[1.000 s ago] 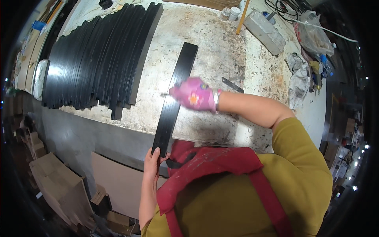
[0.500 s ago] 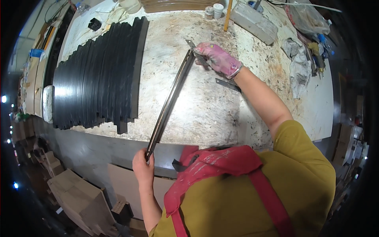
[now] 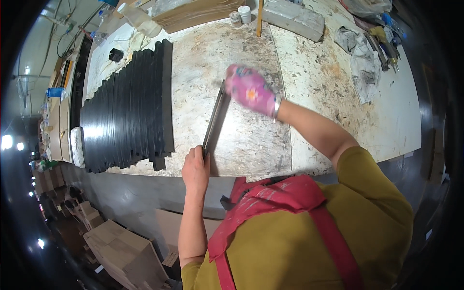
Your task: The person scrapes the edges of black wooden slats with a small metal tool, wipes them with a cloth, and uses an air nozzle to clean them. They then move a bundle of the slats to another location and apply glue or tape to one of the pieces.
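A long, narrow dark bar slants over the worktable, its far end higher in the view. My bare left hand is closed round the near end, close to the table's front edge. At the far end is my right hand, in a pink patterned glove and blurred by motion. Its fingers curl under and away, so what they grip is hidden. To the left lies a row of black bars set side by side, their ends uneven.
Along the back stand a wrapped cardboard box, two small tubs, a yellow stick and a wrapped grey block. A stained rag and tools lie at the right. Cartons stand on the floor at lower left.
My left hand has moved up and right, bringing the bar's near end over the table. My right hand has turned and lowered slightly; the flat metal piece it held is out of sight.
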A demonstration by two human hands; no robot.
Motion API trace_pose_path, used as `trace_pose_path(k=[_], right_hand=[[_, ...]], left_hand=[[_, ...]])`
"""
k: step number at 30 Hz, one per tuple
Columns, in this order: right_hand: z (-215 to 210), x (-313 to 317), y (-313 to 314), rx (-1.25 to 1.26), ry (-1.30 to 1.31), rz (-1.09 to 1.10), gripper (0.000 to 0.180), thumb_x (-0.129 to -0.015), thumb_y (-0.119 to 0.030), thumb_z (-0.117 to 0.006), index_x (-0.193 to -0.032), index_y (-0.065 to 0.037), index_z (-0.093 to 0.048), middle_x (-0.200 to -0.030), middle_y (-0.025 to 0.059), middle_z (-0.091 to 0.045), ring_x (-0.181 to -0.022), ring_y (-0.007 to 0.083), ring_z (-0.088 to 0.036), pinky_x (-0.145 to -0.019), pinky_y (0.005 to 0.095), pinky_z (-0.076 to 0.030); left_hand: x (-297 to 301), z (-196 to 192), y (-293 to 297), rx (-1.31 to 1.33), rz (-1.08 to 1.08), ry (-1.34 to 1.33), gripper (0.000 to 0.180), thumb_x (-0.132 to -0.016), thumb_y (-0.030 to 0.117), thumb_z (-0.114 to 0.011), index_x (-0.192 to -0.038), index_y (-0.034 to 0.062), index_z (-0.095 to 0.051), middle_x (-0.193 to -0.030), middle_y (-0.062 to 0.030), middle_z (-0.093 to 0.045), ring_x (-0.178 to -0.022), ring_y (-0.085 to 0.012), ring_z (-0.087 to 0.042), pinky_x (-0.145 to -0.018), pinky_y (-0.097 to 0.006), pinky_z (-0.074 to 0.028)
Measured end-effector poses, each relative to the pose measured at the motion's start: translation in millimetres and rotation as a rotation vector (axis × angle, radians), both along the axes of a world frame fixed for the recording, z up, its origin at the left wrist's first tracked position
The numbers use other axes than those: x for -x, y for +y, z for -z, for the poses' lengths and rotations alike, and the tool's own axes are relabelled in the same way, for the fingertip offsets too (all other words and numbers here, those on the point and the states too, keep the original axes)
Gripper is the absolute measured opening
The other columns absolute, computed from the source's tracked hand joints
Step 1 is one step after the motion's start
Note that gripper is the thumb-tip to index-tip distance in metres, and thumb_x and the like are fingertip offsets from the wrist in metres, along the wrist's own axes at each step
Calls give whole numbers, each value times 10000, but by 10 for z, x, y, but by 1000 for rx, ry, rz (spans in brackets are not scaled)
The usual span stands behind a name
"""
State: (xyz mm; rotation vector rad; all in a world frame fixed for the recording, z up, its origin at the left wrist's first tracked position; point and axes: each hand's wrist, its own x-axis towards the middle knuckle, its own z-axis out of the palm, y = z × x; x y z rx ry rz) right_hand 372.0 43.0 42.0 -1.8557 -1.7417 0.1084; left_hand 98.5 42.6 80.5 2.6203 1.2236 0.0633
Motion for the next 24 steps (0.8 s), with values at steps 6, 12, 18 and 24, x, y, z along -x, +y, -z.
trace_pose_path(k=[6,12,18,24], right_hand=[[158,-760,45,-55,366,124,215,-904,-245,-498,-921,-45,-575,-823,76,-564,-753,176,-572,-711,324,-487],[-507,-355,-249,225,971,-13,203,-905,-200,-523,-971,-16,-579,-734,60,-542,-587,117,-537,-521,283,-467],[-1048,40,-406,256,1008,-473,238,-911,-279,-498,-858,-60,-575,-640,-4,-484,-562,65,-459,-513,217,-424],[-396,-52,-378,171,383,-279,200,-892,-246,-475,-808,-76,-540,-651,42,-549,-612,160,-533,-596,333,-442]], left_hand=[[474,87,-69,589,-290,-438,311,-950,226,-490,-1007,-68,-575,-858,-62,-628,-803,-104,-538,-723,-287,-437],[733,118,-311,1078,-480,-637,438,-997,357,-339,-989,5,-599,-643,11,-500,-547,-60,-433,-485,-211,-352],[753,90,-509,1023,-400,-651,558,-965,479,-341,-1004,-8,-609,-591,8,-478,-495,-56,-404,-446,-204,-307],[816,21,-621,815,-281,-519,644,-933,549,-364,-952,-57,-583,-530,-6,-443,-436,-76,-394,-411,-219,-294]])
